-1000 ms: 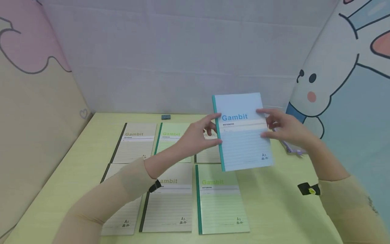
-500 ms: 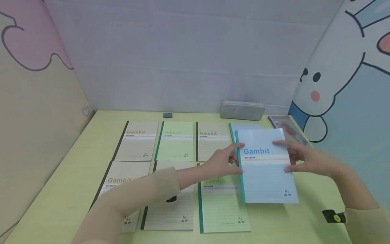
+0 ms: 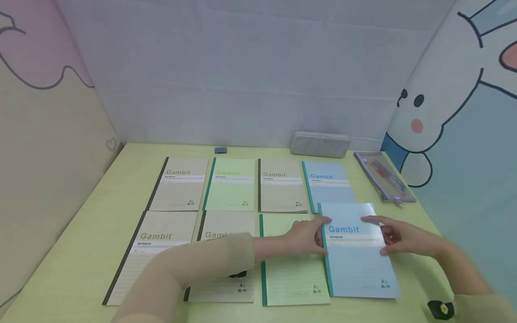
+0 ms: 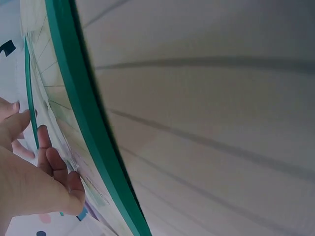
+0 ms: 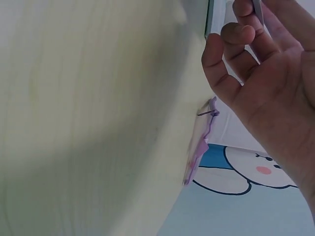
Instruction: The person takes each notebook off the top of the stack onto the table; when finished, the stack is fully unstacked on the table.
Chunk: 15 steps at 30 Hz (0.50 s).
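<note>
Both hands hold a light blue Gambit notebook (image 3: 357, 267) low at the right end of the front row. My left hand (image 3: 303, 236) pinches its green spine side between fingers and thumb. On the opposite edge, my right hand (image 3: 414, 235) grips with its index finger over the cover. In the left wrist view, the left hand (image 4: 37, 179) is at the green spine, with the other fingers loosely bent. The right wrist view has the right hand (image 5: 270, 83) around a thin edge of the notebook. A green notebook (image 3: 295, 278) lies just left of the held one.
Behind lies another blue notebook (image 3: 329, 193), in a back row with a green one (image 3: 230, 193) and two beige ones. Two more beige notebooks lie at front left, partly under the left sleeve. A grey case (image 3: 320, 144), purple-edged pouch (image 3: 383, 177) and small eraser-like block (image 3: 220, 150) stand behind.
The held blue notebook has come down and toward the front right, from high over the back row to beside the front green notebook. Both hands moved with it, uncovering the back blue notebook.
</note>
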Each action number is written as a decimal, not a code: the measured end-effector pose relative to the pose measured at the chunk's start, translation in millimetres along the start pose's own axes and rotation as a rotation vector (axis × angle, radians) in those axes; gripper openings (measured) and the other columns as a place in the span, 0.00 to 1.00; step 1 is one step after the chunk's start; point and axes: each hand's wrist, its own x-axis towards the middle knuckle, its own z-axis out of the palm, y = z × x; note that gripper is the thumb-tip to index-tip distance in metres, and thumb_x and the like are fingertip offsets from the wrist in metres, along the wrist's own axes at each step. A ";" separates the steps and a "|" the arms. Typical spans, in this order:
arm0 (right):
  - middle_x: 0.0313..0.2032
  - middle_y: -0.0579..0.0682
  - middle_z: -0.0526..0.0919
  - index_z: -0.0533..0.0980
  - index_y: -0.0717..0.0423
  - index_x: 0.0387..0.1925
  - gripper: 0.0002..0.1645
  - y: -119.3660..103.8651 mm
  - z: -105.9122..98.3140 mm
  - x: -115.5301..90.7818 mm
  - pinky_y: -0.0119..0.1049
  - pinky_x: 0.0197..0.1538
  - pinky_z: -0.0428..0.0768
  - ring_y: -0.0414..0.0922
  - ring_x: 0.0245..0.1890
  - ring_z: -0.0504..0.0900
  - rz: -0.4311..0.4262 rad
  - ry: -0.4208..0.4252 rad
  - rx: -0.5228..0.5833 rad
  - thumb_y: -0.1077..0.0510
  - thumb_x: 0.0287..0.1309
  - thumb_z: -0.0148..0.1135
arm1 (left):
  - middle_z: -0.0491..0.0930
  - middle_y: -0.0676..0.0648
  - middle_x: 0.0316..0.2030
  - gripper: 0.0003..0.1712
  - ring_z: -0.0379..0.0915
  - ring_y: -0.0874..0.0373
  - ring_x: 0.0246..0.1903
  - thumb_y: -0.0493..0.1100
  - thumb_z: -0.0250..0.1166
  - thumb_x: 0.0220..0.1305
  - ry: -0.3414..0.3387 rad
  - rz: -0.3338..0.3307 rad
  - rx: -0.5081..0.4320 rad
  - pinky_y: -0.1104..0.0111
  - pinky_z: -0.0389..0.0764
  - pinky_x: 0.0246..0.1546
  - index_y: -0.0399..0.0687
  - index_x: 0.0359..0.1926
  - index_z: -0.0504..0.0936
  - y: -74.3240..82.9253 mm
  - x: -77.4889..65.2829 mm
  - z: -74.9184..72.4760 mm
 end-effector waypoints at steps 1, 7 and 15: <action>0.39 0.53 0.80 0.51 0.59 0.71 0.46 3.4 0.8 1.4 0.30 0.28 0.68 0.41 0.27 0.71 0.005 -0.018 0.010 0.61 0.56 0.65 | 0.74 0.66 0.22 0.46 0.69 0.75 0.24 0.50 0.74 0.49 -0.006 -0.008 0.010 0.70 0.65 0.47 0.54 0.68 0.62 0.0 0.0 1.2; 0.36 0.52 0.81 0.50 0.63 0.70 0.46 12.7 3.2 6.5 0.30 0.30 0.71 0.35 0.27 0.72 0.015 -0.140 0.036 0.59 0.56 0.64 | 0.75 0.66 0.20 0.43 0.69 0.77 0.24 0.52 0.74 0.49 -0.043 -0.005 0.045 0.68 0.61 0.48 0.50 0.65 0.66 2.2 -1.8 4.0; 0.23 0.45 0.72 0.58 0.59 0.68 0.46 4.8 2.0 12.2 0.29 0.28 0.68 0.34 0.23 0.69 0.079 -0.133 -0.077 0.53 0.51 0.69 | 0.74 0.66 0.17 0.40 0.69 0.76 0.22 0.54 0.72 0.51 -0.073 0.002 0.127 0.71 0.61 0.42 0.50 0.64 0.69 2.0 1.3 6.3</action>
